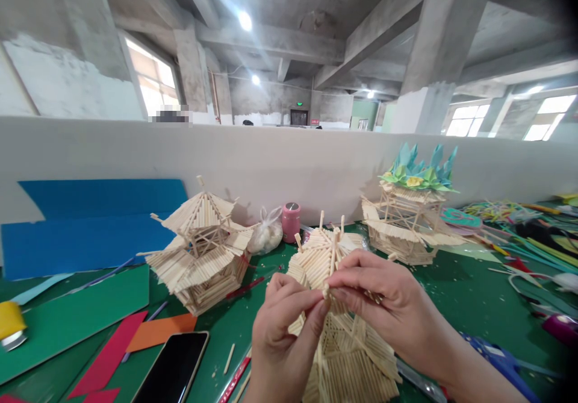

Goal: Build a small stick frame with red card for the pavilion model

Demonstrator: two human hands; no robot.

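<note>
A pagoda model made of thin wooden sticks [356, 373] stands in front of me, its tiered roof partly hidden behind my hands. My left hand [286, 324] pinches the pale end of a small wooden stick [326, 291] between thumb and forefinger, at the near corner of the upper roof. From the other side, my right hand [386, 291] closes its fingertips on the same spot, almost touching the left ones. How far the stick runs under the fingers is hidden. Several stick ends poke up from the top of the roof [316, 255].
Another stick pagoda [203, 246] stands left, and one topped with folded paper [406, 216] stands back right. A phone [174, 367], coloured card [103, 355] and a loose stick [229, 358] lie left. A blue glue gun [501, 358] lies right. Behind are a pink jar [291, 222] and white partition [271, 162].
</note>
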